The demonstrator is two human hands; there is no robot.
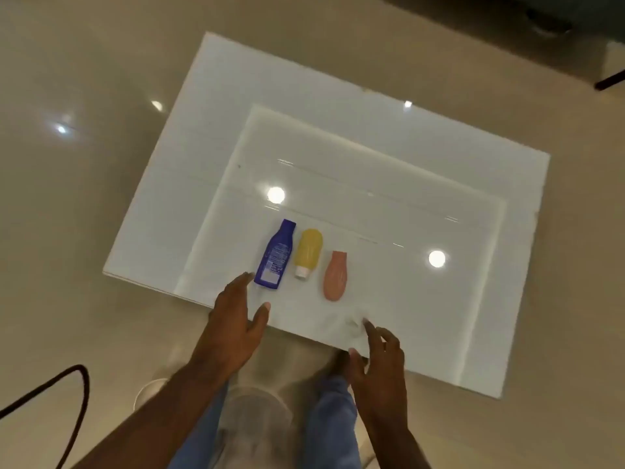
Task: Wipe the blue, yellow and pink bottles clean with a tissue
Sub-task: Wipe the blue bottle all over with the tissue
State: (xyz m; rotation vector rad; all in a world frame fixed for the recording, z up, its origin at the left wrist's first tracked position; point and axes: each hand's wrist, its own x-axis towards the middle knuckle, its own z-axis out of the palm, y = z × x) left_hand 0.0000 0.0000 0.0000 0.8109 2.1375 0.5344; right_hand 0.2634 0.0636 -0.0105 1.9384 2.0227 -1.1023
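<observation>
The small print on the blue bottle [274,254] is too small to be read, the tissue [345,328] is blurred against the white table [473,299], and both forearms are cut off by the bottom edge.

Bare forearms, no sleeves — blue jeans [333,428] on the legs

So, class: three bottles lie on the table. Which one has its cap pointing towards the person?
The yellow bottle: its white cap points towards the person, while the blue bottle and pink bottle have their narrow ends pointing away.
</observation>
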